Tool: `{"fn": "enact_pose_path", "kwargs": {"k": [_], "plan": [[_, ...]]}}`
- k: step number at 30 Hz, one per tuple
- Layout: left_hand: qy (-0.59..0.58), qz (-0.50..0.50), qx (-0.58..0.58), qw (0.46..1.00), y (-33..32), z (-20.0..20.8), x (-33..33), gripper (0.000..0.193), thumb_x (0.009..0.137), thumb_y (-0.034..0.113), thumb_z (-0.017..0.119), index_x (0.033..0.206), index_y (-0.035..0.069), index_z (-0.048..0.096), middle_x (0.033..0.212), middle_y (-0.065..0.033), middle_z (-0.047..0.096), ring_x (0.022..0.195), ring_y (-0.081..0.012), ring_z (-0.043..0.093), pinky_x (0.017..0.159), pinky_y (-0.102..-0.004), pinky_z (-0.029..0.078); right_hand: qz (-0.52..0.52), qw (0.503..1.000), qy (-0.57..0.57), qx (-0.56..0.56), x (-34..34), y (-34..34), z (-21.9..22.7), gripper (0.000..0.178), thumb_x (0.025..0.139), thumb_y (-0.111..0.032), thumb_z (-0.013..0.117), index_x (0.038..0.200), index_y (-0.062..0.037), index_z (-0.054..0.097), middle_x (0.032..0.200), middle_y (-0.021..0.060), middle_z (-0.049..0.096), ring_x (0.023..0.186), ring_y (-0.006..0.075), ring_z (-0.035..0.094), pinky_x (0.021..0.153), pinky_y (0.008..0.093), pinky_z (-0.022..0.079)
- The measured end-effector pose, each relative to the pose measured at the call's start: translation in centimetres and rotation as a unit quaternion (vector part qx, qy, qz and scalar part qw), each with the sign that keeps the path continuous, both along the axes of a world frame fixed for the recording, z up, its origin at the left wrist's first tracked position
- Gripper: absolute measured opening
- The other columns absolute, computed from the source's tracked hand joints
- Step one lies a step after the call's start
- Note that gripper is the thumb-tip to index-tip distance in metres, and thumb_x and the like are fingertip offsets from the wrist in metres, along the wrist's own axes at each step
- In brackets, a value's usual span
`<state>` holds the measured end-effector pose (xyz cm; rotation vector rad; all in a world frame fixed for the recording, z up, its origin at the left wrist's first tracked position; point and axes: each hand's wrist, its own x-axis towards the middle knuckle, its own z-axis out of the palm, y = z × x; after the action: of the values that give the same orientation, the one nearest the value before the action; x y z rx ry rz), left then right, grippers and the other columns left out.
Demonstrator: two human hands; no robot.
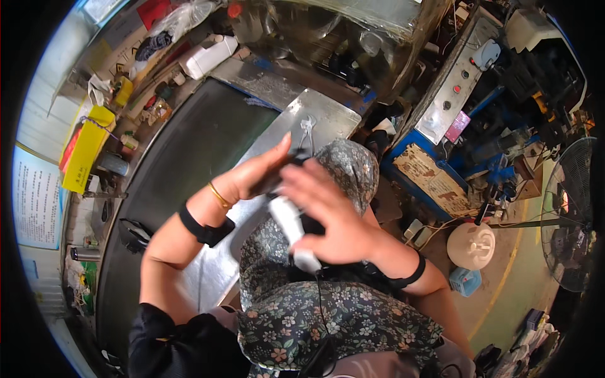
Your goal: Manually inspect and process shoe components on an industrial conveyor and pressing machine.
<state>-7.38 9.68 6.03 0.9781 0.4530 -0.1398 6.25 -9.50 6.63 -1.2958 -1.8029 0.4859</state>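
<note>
Right hand (334, 220) has fingers stretched, thumb apart, across a white gadget (287, 218) above the lap; left hand (259, 173) just beside, fingers half hidden, can't tell. Pliers (307, 125) lie untouched on metal table (331, 112); done versus left unclear.

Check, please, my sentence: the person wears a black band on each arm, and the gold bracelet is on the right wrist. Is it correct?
Not fully: the gold bracelet is on the left wrist, not the right one, as the head view shows. The part about the black bands stands.
</note>
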Motion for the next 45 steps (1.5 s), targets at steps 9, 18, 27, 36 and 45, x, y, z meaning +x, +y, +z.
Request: {"fn": "enact_pose_path", "kwargs": {"k": [9,18,27,36,45], "plan": [[0.216,0.111,0.175,0.954,2.2,5.1,-8.4,0.041,0.085,0.020,0.071,0.117,-0.004,0.062,0.104,-0.0095,0.068,0.092,-0.0170,0.065,0.085,-0.0301,0.051,-0.023,0.990,0.138,-0.014,4.6,6.6,-4.7,0.024,0.086,-0.015,0.066,0.108,-0.0062,0.068,0.096,0.0119,0.070,0.082,0.0240,0.070,0.072,0.0330,0.056],[0.059,0.355,0.354,0.864,16.7,7.7,0.2,0.067,0.081,0.020,0.077,0.134,-0.006,0.045,0.110,-0.0170,0.065,0.093,-0.0223,0.065,0.082,-0.0321,0.054,-0.074,0.985,-0.070,0.142,5.3,6.1,-11.1,0.024,0.070,-0.008,0.068,0.094,-0.0103,0.071,0.092,0.0028,0.069,0.079,0.0188,0.066,0.067,0.0304,0.055],[0.251,0.142,0.710,0.643,28.7,-11.6,23.0,0.084,0.076,0.032,0.080,0.140,-0.004,0.039,0.120,-0.0239,0.062,0.110,-0.0337,0.061,0.093,-0.0389,0.048,-0.023,0.990,-0.058,0.123,7.4,6.9,-10.9,0.037,0.068,-0.012,0.067,0.105,-0.0094,0.066,0.103,0.0034,0.065,0.084,0.0188,0.066,0.071,0.0306,0.054],[0.309,0.280,0.635,0.650,32.0,-18.1,26.4,0.064,0.084,0.021,0.063,0.140,0.000,0.038,0.121,-0.0243,0.061,0.114,-0.0370,0.058,0.097,-0.0420,0.047,-0.003,0.992,-0.066,0.103,7.9,7.2,-10.9,0.039,0.072,-0.018,0.065,0.110,-0.0113,0.066,0.109,0.0035,0.065,0.091,0.0195,0.066,0.078,0.0305,0.053],[0.378,0.295,0.672,0.564,19.4,-17.4,-13.6,0.050,0.085,0.018,0.062,0.131,0.005,0.052,0.128,-0.0199,0.059,0.119,-0.0348,0.056,0.102,-0.0397,0.044,-0.057,0.988,-0.064,0.127,6.1,7.4,-10.1,0.026,0.070,-0.001,0.065,0.094,-0.0068,0.070,0.092,0.0081,0.069,0.075,0.0242,0.065,0.065,0.0343,0.052]]}}
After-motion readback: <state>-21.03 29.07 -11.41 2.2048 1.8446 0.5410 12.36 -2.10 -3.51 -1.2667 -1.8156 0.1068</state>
